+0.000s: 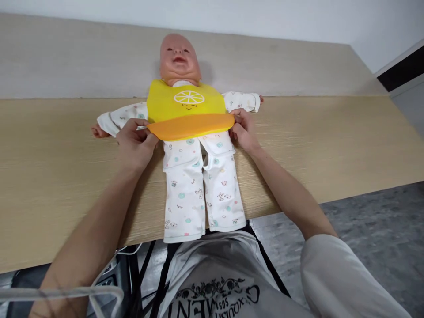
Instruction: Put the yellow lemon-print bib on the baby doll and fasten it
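So the yellow bib (187, 104) lies over the chest of the doll (179, 55), and our left hand (135, 143) and right hand (245, 132) each have a closed pinch grip on one end of its orange pocket (192, 126). Looks like we're at the straightening step; the next move probably calls for a gentle, even pull.

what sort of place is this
Probably a plain indoor workroom or office, judging by the long wood-look table, white wall and grey floor. The doll in a yellow bib on the table doesn't settle the room's exact use.
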A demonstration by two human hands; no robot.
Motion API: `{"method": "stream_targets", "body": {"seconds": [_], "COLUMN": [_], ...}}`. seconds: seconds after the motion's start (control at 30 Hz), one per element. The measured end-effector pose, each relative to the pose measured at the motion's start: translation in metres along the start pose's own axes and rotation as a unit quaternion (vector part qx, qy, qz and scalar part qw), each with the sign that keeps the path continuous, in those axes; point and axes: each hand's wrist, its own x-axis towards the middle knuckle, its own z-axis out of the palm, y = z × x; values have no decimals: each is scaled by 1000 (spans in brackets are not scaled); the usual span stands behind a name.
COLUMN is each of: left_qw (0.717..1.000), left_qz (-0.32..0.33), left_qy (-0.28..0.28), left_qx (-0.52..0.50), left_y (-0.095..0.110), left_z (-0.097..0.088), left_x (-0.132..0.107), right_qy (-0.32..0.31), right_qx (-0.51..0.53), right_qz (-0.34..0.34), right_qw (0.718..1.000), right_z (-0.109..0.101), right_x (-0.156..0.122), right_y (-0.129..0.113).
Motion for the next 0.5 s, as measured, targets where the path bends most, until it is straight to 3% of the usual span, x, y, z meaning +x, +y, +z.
{"method": "stream_targets", "body": {"seconds": [0.5], "left_qw": [999], "left_qz": [-18], "left_qy": [26], "left_qx": [23], "left_y": [4], "left_z": [-6], "left_x": [-6], "right_qy": [46], "right_qx": [-61], "right_qz": [-25], "right_qw": [997], "right_z": [-1], "right_x": [-5], "right_y": [4]}}
